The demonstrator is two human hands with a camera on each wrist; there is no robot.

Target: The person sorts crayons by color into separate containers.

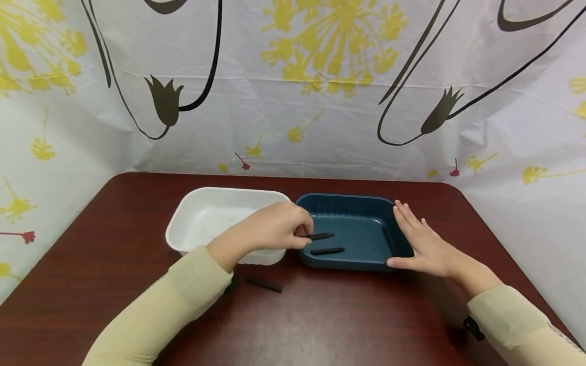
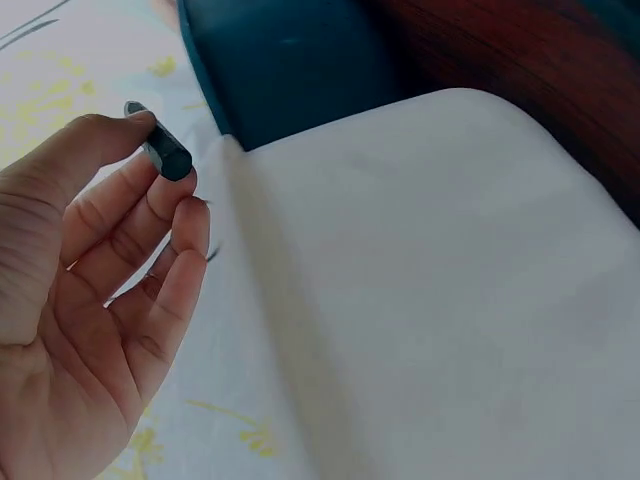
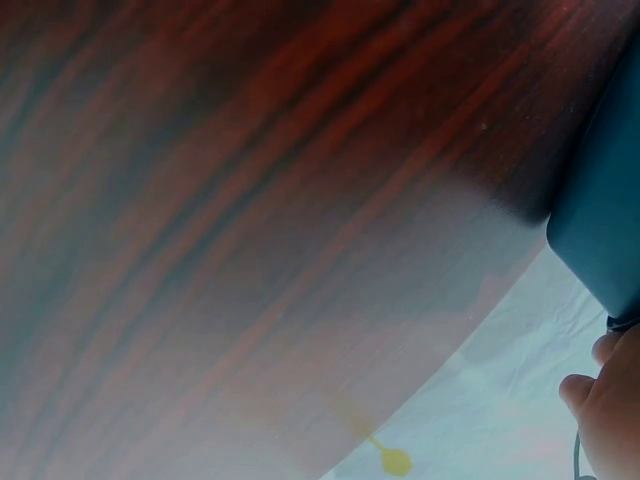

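Observation:
My left hand (image 1: 278,227) pinches a dark crayon (image 1: 322,236) between thumb and fingers, over the left side of the blue tray (image 1: 362,235). In the left wrist view the crayon (image 2: 165,150) shows its flat round end and a tapered far end. Another dark crayon (image 1: 327,251) appears near the tray's front left, just below the held one. My right hand (image 1: 428,250) rests with straight fingers along the tray's right side, thumb at the front corner. A third dark crayon (image 1: 264,284) lies on the table in front of the white tray (image 1: 208,216).
The white tray stands to the left of the blue one, partly behind my left forearm. Both are on a dark red wooden table (image 1: 348,315). A white flower-patterned sheet (image 1: 256,117) hangs behind the table and along both sides.

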